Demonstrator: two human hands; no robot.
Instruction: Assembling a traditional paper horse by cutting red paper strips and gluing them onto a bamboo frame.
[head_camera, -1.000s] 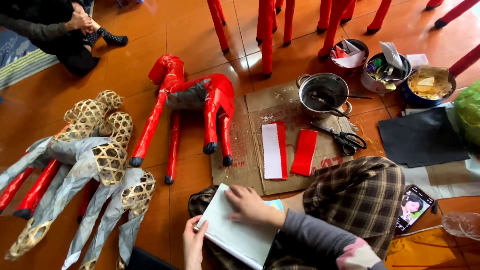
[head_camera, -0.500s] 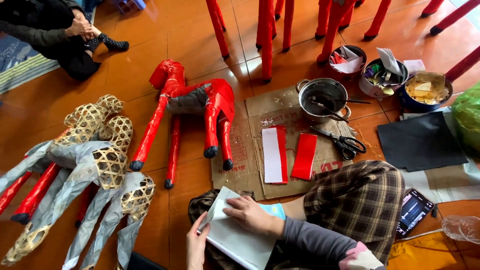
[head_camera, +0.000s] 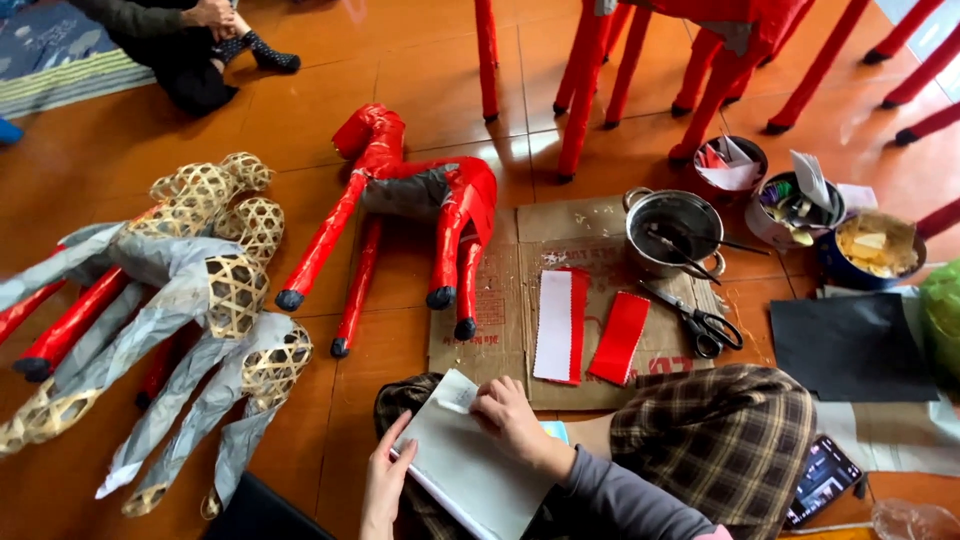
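Both hands are gripping the white paper sheet (head_camera: 470, 470) over the lap: left hand (head_camera: 383, 485) clasping its edge, right hand (head_camera: 510, 420) pressing flat on top.

A red paper horse (head_camera: 420, 200) lies on the orange floor (head_camera: 300, 120), its hooves at the left edge of a cardboard sheet (head_camera: 590, 290). On the cardboard lie two red strips (head_camera: 600, 335), scissors (head_camera: 700, 322) and a metal pot (head_camera: 673, 232). Bamboo horse frames (head_camera: 180, 300) lie left.
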